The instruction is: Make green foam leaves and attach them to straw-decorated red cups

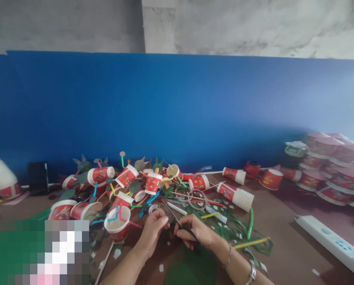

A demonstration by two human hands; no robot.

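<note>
My right hand (196,229) is closed around the black handles of a pair of scissors (174,215), whose blades point up and to the left. To its left, my left hand (153,227) has thumb and fingers pinched together; whatever may be between them is too small to make out. Just beyond the hands lie a white marker (177,208) and a roll of clear tape (153,209). A red paper cup (117,223) with blue and pink straws stands left of my left hand. Under my wrists is a dark green sheet (191,269).
Decorated red paper cups (153,183) with straws are heaped at the back. A stack of cups (236,196) lies on its side. Green paper scraps (233,225) litter the brown table. At right are a white power strip (331,237) and piled pink-topped cups (343,174). A blue panel (177,111) stands behind.
</note>
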